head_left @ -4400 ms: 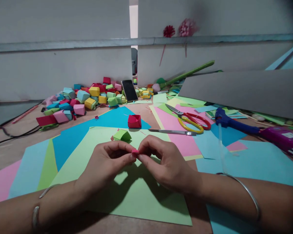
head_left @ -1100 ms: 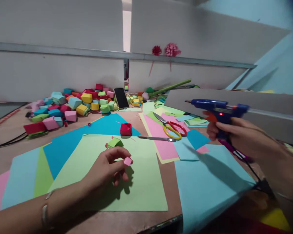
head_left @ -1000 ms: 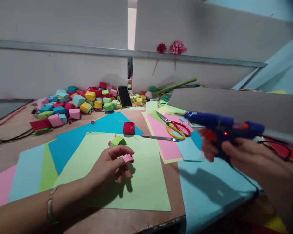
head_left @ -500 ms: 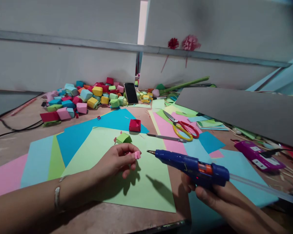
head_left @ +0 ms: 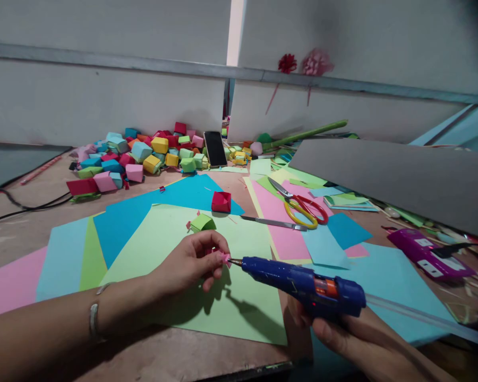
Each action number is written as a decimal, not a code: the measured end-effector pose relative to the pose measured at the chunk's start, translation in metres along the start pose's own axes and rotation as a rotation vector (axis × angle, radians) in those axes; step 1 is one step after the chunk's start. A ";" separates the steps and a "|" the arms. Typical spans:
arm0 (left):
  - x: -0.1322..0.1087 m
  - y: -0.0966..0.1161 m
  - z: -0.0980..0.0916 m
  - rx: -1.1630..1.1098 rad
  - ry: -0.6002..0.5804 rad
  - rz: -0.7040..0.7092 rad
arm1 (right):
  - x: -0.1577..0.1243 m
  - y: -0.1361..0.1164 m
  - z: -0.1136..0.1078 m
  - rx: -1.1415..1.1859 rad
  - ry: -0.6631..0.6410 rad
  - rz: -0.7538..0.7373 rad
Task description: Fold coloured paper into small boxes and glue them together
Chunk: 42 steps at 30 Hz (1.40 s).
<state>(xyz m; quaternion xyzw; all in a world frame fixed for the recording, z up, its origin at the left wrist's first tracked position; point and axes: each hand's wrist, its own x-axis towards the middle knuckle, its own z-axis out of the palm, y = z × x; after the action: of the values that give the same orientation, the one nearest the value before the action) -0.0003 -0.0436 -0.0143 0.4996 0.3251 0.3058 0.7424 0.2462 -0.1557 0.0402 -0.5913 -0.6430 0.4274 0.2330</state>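
My left hand (head_left: 189,262) pinches a small folded pink paper piece (head_left: 224,258) above a light green sheet (head_left: 163,249). My right hand (head_left: 352,339) grips a blue glue gun (head_left: 302,285) from below, its metal nozzle touching the pink piece. A clear glue stick juts from the gun's back end. Just beyond my left hand lie a small folded green paper box (head_left: 202,223) and a red folded box (head_left: 221,201).
Coloured sheets cover the wooden table (head_left: 16,228). A heap of folded paper boxes (head_left: 135,156) and a phone (head_left: 215,149) stand at the back. Red and yellow scissors (head_left: 302,204) and a blade (head_left: 274,223) lie right of centre, a purple glue gun (head_left: 426,259) and grey board (head_left: 394,175) farther right.
Both hands were folding the pink piece earlier. My right hand then picked up the blue glue gun at the right and brought it left until the nozzle met the pink piece.
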 end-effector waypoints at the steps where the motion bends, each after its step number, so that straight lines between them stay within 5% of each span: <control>1: 0.000 0.000 0.000 0.005 0.002 -0.002 | 0.001 0.000 0.000 -0.008 -0.015 -0.011; 19: -0.004 0.010 0.002 -0.132 -0.071 -0.074 | 0.001 0.002 -0.001 -0.203 0.015 0.012; 26: 0.000 0.007 0.000 -0.217 -0.071 -0.145 | 0.004 0.002 0.004 -0.107 0.045 -0.021; 35: 0.002 0.007 -0.001 -0.303 -0.120 -0.209 | 0.002 0.039 0.014 0.038 0.032 0.013; 42: 0.002 0.010 -0.001 -0.338 -0.137 -0.244 | 0.001 0.025 0.015 0.044 0.084 -0.024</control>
<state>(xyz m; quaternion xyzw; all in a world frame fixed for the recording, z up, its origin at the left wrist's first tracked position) -0.0011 -0.0384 -0.0060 0.3447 0.2763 0.2290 0.8674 0.2478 -0.1606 0.0118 -0.5956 -0.6300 0.4137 0.2778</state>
